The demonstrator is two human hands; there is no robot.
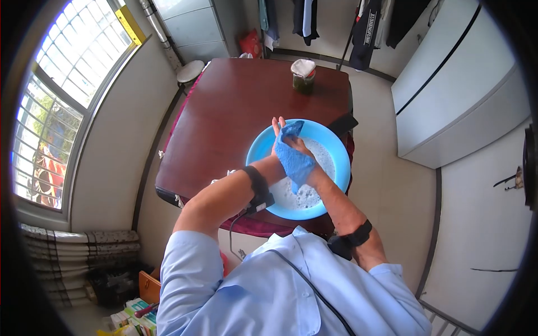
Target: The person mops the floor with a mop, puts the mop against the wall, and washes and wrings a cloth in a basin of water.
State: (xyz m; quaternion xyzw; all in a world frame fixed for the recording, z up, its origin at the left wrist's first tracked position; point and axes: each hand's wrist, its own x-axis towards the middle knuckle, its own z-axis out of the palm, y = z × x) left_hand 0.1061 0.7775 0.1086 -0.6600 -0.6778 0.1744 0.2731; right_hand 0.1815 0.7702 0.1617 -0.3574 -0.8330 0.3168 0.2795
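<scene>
A blue cloth (pixel 295 162) hangs between my two hands over a light blue basin (pixel 341 162) of foamy water. My left hand (pixel 277 143) is at the basin's upper left side, its fingers stretched up past the cloth, which lies against its palm. Against the cloth from the right presses my right hand (pixel 300 147), its fingers partly hidden behind the blue fabric. The cloth's lower end dangles above the suds (pixel 318 193). Both wrists wear black straps.
The basin stands at the near right of a dark red table (pixel 224 112). A lidded jar (pixel 303 77) stands at the table's far side, and a black flat object (pixel 343 124) lies by the basin's right edge. A round stool (pixel 190 71) is behind the table.
</scene>
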